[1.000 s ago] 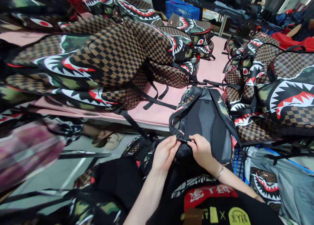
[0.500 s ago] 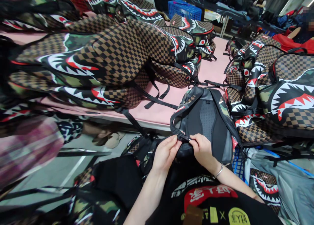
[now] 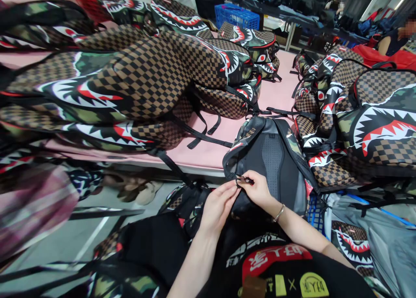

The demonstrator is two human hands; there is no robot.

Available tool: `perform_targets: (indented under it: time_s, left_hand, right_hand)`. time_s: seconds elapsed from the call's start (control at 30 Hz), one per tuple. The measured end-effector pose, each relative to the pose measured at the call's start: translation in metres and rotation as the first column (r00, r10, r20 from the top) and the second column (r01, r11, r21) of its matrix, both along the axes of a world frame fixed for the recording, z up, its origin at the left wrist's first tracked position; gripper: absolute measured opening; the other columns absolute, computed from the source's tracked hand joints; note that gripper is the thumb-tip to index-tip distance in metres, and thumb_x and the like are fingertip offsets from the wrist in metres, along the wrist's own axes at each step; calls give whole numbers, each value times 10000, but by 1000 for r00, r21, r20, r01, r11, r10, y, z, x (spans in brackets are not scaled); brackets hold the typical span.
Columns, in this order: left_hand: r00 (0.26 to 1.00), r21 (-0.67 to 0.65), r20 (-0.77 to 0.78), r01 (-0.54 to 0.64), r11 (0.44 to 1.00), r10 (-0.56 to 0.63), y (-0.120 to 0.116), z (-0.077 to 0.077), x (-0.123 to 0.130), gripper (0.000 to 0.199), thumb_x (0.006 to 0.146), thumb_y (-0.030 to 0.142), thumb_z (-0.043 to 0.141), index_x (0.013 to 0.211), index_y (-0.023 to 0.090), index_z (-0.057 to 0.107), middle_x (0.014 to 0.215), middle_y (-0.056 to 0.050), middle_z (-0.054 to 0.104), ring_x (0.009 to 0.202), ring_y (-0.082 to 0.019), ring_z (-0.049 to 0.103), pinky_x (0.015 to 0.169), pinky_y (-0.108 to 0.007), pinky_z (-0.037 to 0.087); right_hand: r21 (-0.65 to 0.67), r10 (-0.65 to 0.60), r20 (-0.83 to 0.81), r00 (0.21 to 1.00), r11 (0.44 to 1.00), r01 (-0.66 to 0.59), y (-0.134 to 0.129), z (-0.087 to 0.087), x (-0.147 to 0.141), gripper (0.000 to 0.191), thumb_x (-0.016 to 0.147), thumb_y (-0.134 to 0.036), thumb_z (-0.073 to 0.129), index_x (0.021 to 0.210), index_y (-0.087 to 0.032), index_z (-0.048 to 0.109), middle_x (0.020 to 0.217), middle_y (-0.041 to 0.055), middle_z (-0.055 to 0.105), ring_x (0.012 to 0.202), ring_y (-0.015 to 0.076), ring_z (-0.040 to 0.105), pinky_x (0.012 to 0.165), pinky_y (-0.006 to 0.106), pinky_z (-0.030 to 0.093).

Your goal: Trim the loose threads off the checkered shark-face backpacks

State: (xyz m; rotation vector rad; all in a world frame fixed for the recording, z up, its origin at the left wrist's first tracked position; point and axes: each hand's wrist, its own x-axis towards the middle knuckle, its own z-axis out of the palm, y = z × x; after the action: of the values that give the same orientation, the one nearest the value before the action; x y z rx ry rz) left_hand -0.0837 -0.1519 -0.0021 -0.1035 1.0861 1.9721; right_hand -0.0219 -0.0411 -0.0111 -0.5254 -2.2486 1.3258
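A backpack (image 3: 273,159) with a black padded back lies at the table's near edge, its back panel and shoulder straps facing up. At its lower left corner, my left hand (image 3: 221,202) pinches the end of a black strap (image 3: 238,183) between thumb and fingertips. My right hand (image 3: 258,189) meets it there, closed around a small dark object (image 3: 247,180) that touches the strap end. That object is mostly covered by my fingers, and I cannot make out its kind.
Checkered shark-mouth backpacks (image 3: 146,76) are piled on the pink table (image 3: 276,90) to the left, and more backpacks (image 3: 383,124) stand at right. A blue crate (image 3: 237,16) is at the back. Below right are a grey plastic sheet (image 3: 390,241) and another blue crate (image 3: 315,211).
My right hand has shifted left and up, over the strap end, and the small dark object now shows in its fingers. My left hand keeps its pinch. The view has shifted slightly.
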Motion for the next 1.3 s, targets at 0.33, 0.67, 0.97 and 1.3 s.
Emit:
perform_targets:
  time_s: [0.33,0.67,0.97,1.3]
  left_hand:
    - [996,-117,7,-90,989,91,9,-14,11,201,532,105,776,711,99,686,672,-32,691,641,-99,629,709,-194,500]
    - [989,-55,102,-99,994,105,4,1,0,141,675,-19,599,734,66,694,794,-100,707,778,-138,658,865,-244,501]
    - [983,-19,138,-122,992,123,5,12,2,201,658,-44,543,705,69,702,774,-113,708,801,-177,660,870,-286,511]
    - [976,-41,160,-145,989,149,6,12,4,212,617,-72,535,684,43,700,748,-132,700,760,-181,664,867,-282,509]
  right_hand:
    - [-114,129,226,965,988,-105,22,9,-10,196,775,-258,531,609,-164,573,559,-55,502,539,85,430,541,201,301]
    - [3,-66,89,994,998,66,8,15,24,171,808,-293,516,931,-183,561,810,-1,607,724,133,556,675,237,425]
    - [537,-38,-25,999,842,46,9,-3,44,224,898,-264,417,941,-162,612,839,83,636,807,182,563,736,310,441]
    - [604,-53,15,998,796,33,11,1,39,215,894,-265,438,932,-171,628,820,73,635,731,172,538,674,300,398]
